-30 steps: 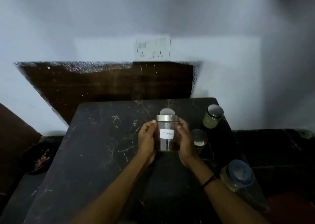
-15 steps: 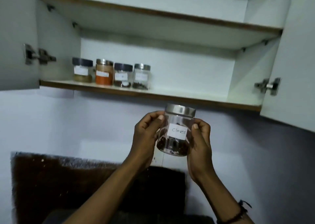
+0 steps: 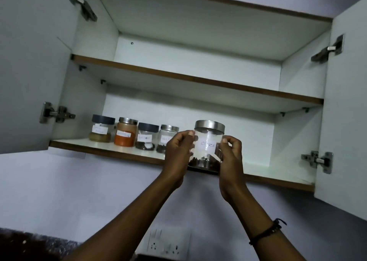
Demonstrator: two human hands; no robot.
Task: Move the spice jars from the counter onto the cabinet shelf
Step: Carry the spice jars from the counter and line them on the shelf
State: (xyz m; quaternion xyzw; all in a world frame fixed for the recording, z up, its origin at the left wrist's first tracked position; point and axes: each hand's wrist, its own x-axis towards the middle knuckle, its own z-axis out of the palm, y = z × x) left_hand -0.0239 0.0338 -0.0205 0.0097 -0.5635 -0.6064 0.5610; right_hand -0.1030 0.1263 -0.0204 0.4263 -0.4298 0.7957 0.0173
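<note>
Both hands (image 3: 179,153) grip round glass jar (image 3: 207,147) (steel lid) w/ cloves.

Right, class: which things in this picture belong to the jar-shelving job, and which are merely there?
Part of the job: cloves jar, left hand, right hand, lower shelf, four shelved jars.

Merely there: upper shelf, door hinges, wall socket, wristband.

Silver-lidded clear jar (image 3: 207,147), orange jar (image 3: 125,135)
</note>
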